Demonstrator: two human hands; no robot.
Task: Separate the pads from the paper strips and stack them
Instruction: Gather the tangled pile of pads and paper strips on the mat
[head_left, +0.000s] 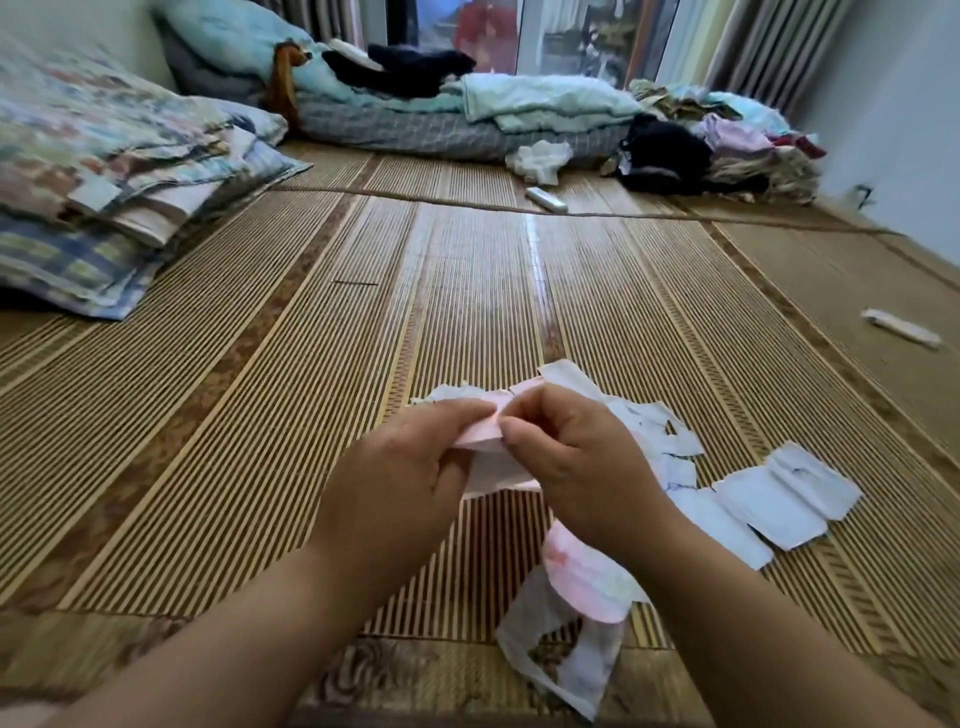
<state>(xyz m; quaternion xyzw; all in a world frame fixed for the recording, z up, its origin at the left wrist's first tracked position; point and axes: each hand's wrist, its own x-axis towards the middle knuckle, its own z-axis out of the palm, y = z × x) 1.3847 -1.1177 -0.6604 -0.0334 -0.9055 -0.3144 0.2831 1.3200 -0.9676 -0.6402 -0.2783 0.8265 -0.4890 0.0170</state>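
A ribbed bamboo mat (260, 415) fills the view. Rumpled bedding (415, 124) lies along the mat's far edge, folded quilts (104, 182) sit at its left edge, and a heap of clothes (727, 145) is at its far right corner. Over the mat's near middle, the left hand (405, 478) and right hand (571, 467) meet. Each grip is closed, thumb and curled fingers pinching the top edge of one pink pad (491, 467) held just above the mat. White paper strips (789, 493) lie flat on the mat, right of the hands. More pink pads (587, 577) lie on the mat's near edge under the right wrist, partly on a clear wrapper (561, 660). A white remote (545, 200) lies on the mat near the bedding.
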